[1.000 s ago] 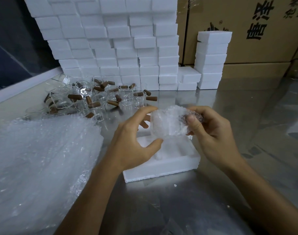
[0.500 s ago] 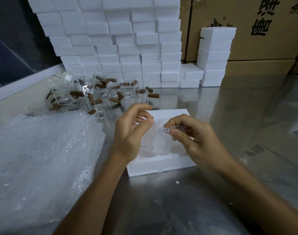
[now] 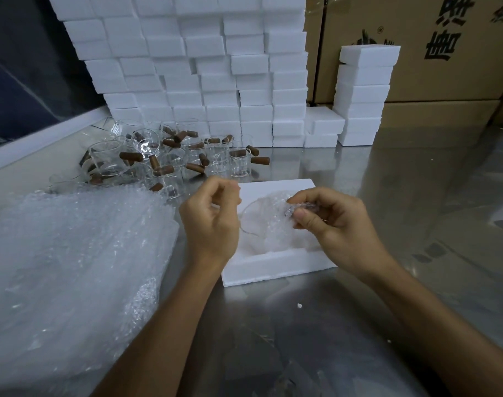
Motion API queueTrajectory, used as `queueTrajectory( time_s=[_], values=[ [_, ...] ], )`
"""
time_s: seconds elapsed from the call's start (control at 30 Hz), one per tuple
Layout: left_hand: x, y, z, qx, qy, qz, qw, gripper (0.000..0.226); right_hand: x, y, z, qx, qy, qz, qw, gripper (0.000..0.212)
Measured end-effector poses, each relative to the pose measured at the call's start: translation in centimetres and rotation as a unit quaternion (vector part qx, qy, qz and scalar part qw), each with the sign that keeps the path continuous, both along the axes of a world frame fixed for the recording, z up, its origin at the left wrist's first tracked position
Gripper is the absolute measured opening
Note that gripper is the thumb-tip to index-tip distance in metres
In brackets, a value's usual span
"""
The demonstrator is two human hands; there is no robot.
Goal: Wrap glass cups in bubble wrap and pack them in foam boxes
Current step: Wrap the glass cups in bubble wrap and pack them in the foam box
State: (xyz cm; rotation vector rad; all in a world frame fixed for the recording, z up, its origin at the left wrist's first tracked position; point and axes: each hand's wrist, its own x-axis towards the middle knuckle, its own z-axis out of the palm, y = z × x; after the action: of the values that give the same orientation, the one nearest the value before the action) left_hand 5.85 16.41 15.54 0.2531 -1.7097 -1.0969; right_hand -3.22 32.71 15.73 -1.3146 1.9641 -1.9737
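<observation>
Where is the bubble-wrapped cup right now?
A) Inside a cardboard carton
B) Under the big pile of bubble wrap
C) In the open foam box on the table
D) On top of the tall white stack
C: the bubble-wrapped cup sits in the hollow of the open foam box, with the right hand pinching its wrap.

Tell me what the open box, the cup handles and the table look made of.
Box: white foam, matte and grainy, with crumbly edges. Cup handles: brown and dull, probably wood, though cork is possible. Table: metal, likely stainless steel, with a brushed grey sheen and blurred reflections.
</observation>
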Motion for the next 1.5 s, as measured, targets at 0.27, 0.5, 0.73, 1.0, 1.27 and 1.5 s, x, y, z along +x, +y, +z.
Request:
queueTrajectory(
  time_s=[0.27,0.5,0.73,1.0,1.27,1.5],
  values=[
    [1.6,0.2,-0.1,-0.122,-0.200,-0.150,0.961,0.063,-0.2,0.3,0.1,-0.033,-0.080,0.013,0.996,0.017],
    [1.3,-0.3,-0.2,-0.116,-0.194,-0.168,0.959,0.056,-0.4,0.7,0.3,0.040,0.018,-0.002,0.999,0.023],
    [1.1,-0.1,-0.3,-0.117,-0.211,-0.130,0.962,0.055,-1.4,1.5,-0.3,0.067,0.007,-0.057,0.996,0.017],
    [1.6,-0.4,-0.3,-0.095,-0.238,-0.136,0.957,0.049,-1.6,1.7,-1.2,0.056,-0.078,-0.031,0.995,0.016],
    [1.6,-0.4,-0.5,-0.109,-0.269,-0.146,0.946,0.051,-2.4,1.7,-1.8,0.066,-0.070,-0.038,0.995,0.005],
    [1.3,-0.6,-0.2,-0.107,-0.277,-0.147,0.943,0.057,-2.5,2.2,-1.6,0.082,-0.035,-0.057,0.994,0.004]
  ],
)
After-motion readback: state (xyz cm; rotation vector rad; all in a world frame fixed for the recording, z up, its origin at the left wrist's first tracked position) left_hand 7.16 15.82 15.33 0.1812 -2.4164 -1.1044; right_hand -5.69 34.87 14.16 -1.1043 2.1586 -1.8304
